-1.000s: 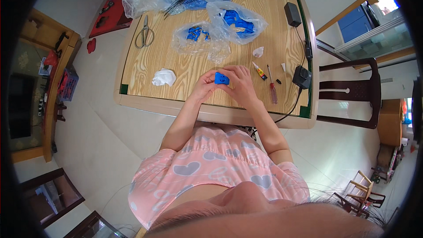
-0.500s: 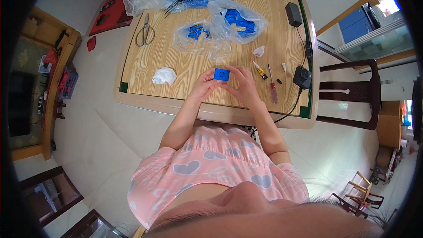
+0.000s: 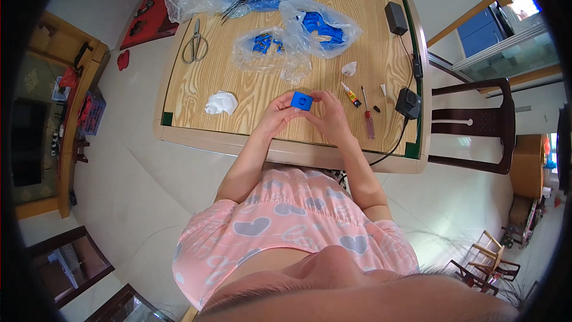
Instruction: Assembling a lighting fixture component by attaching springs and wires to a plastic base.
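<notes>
Near the centre of the frame, both hands met over the wooden table [image 3: 238, 83]. The left hand [image 3: 279, 114] and the right hand [image 3: 329, 116] were each closed around a small blue square block [image 3: 301, 101], fingertips pinching it from either side and holding it just above the tabletop. The block's top face showed a round hollow.

Left of the hands lay a crumpled white tissue [image 3: 221, 102]. Just right of them were a small glue tube [image 3: 351, 95] and a red-handled screwdriver [image 3: 369, 120], with a black power adapter [image 3: 409, 104] further right near the table's edge. Above the hands, toward the upper middle of the frame, sat clear plastic bags of blue parts [image 3: 316, 27]. A pair of scissors [image 3: 195, 42] lay in the upper left part of the table. A dark wooden chair [image 3: 476, 122] stood at the right of the frame beside the table.
</notes>
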The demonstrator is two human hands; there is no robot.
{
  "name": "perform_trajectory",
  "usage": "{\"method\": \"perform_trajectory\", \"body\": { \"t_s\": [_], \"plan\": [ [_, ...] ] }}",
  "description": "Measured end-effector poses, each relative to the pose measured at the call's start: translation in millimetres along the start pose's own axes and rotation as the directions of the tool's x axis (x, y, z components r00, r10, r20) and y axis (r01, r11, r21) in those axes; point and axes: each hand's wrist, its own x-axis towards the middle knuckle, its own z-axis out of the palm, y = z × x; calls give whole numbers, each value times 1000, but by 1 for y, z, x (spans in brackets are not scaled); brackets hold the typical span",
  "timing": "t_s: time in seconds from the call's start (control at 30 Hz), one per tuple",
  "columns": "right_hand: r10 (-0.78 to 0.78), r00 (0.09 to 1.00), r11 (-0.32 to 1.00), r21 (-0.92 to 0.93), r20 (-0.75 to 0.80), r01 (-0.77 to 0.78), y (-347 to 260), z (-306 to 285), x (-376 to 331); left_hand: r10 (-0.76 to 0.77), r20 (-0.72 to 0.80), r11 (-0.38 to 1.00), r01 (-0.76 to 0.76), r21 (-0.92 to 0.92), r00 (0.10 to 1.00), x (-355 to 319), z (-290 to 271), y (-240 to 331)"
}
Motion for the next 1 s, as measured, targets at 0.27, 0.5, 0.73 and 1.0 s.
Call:
{"method": "perform_trajectory", "body": {
  "t_s": [0.27,0.5,0.73,1.0],
  "plan": [
    [509,839,836,-120,-190,-535,23,7,17,320,-290,679,-5,734,902,3,-2,-6],
    [447,869,807,-323,-213,-495,45,20,13,377,-261,657,-58,752,889,1,-6,-12],
    [467,860,851,-159,-205,-500,24,6,6,143,-92,972,-122,200,985,-16,16,62],
    [392,853,918,201,-344,-341,47,16,-28,286,890,949,-24,-315,-354,-117,193,213]
  ]
}}
